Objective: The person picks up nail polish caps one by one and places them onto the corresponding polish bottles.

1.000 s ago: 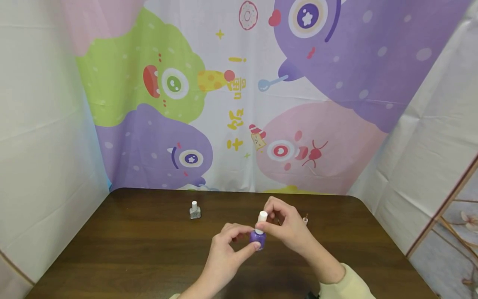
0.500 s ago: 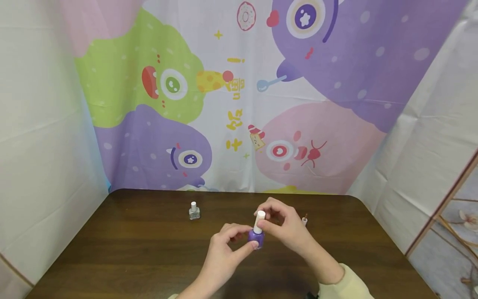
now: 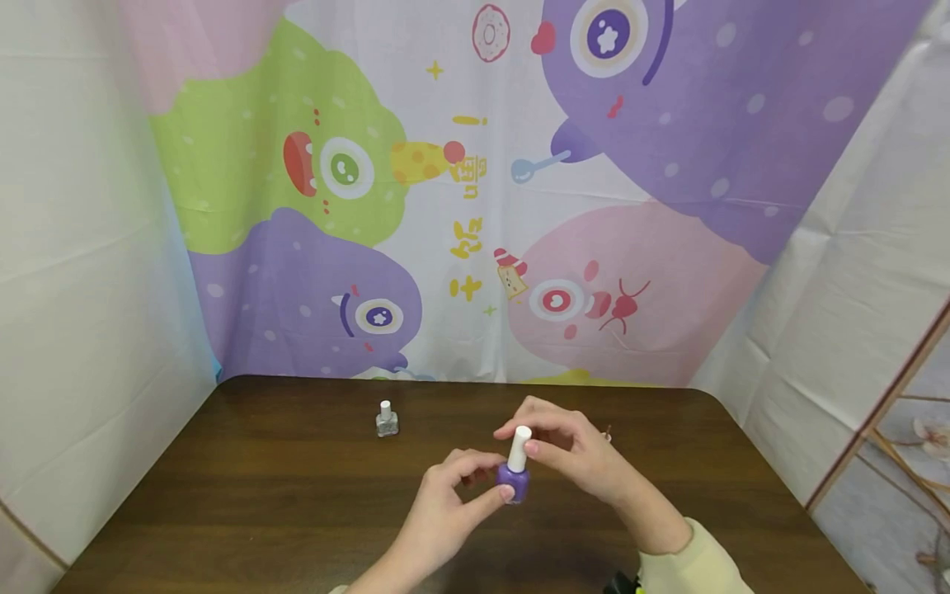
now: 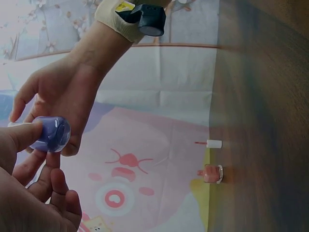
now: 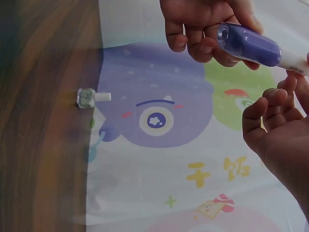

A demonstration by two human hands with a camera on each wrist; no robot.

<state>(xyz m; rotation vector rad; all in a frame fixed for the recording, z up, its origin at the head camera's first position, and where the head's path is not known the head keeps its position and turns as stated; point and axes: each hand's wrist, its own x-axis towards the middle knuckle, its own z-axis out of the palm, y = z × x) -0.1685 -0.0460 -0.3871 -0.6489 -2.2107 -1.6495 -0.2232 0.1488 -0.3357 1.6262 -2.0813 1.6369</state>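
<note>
1. The left hand (image 3: 449, 495) pinches the purple bottle (image 3: 514, 485) between thumb and index finger, the thumb tip pressed on its near side; this hold matches the frame a second ago.
2. The right hand (image 3: 577, 452) holds the white cap (image 3: 519, 450) on top of that bottle, thumb tip at its right side and the index finger stretched behind it. A second ago the thumb lay across the cap's lower part and the index finger was more bent; now nearly the whole cap shows.
3. Cap and bottle are joined, raised between the two hands, the cap's top leaning slightly to the right. Held against half a second ago, the pair sits a little lower.
4. Beyond the right fingers, a white brush cap (image 4: 214, 144) stands on the table (image 3: 297, 495) with its brush up, beside a pink bottle (image 4: 212, 174) with its neck bare. In the head view the right hand covers more of that brush cap than half a second ago.
5. The silvery bottle (image 3: 387, 423), its own white top on, stands upright beyond the left fingers and to their left, well apart from them, unmoved.
</note>
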